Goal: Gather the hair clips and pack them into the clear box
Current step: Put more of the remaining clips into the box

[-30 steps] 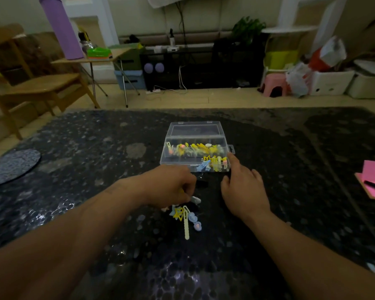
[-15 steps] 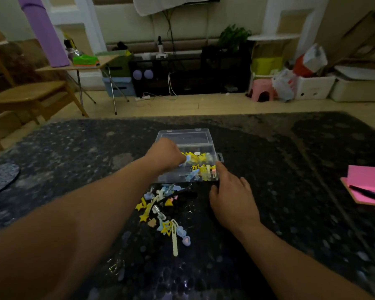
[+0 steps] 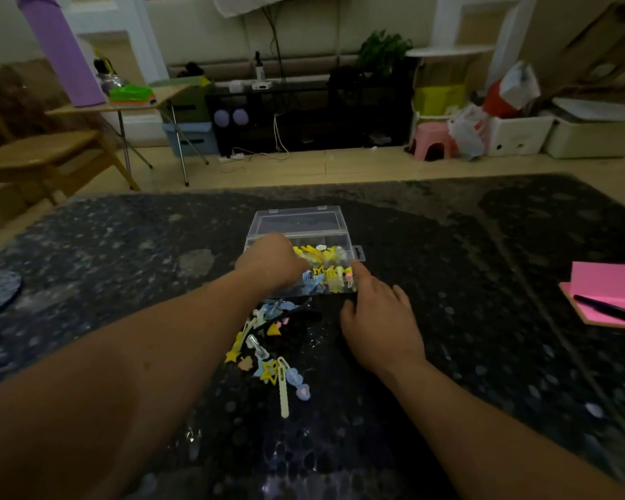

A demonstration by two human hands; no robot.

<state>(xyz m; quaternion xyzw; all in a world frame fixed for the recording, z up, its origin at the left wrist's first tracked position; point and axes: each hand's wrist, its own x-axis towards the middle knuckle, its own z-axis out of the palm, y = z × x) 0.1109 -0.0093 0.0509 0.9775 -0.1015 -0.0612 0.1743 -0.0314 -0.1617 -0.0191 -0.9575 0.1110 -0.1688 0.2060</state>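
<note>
Inside the clear plastic box (image 3: 300,225) lie star-shaped clips (image 3: 319,271).

box mouth: your left hand (image 3: 271,263) covers the left half, right half open from above | back: raised lid of clear box (image 3: 300,225) walls it off | front-right corner: your right hand (image 3: 376,319) sits there | front: loose hair clips (image 3: 267,348) strewn between your forearms | sides: bare table (image 3: 448,247) both ways; pink notepad (image 3: 614,290) with pen (image 3: 607,309) far right

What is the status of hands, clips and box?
Left hand over open box, grip hidden. Right hand resting at box corner. Many clips loose on table. Nothing blocking.
</note>
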